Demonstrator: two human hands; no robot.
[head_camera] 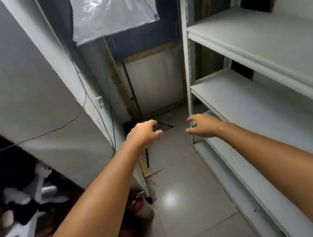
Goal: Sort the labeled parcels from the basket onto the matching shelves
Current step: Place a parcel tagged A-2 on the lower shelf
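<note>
White shelves (263, 42) ran along your right side, several boards one above another, fixed at the far end to a slotted post (188, 61). What showed of the boards was bare.

You held both arms stretched forward over the tiled floor (188, 216), the hands apart with a gap between them. Your left hand (142, 134) hung palm down, its fingers loosely curled, and it held nothing. Your right hand (204, 124) was the same: fingers loosely bent, thumb toward the other hand, nothing in it. Its fingertips were just beside the foot of the post, in front of the lower boards; whether they touched the post could not be told.

On your left stood a tall white panel (20, 79) with a thin black cable (50, 133) strung across its face. Ahead and above, a lit softbox (110, 8) leaned forward on a stand, and the stand's black legs (163, 125) spread on the floor just past your left fingertips. At the lower left sat dark clutter (19, 193), too blurred to say what it was.
</note>
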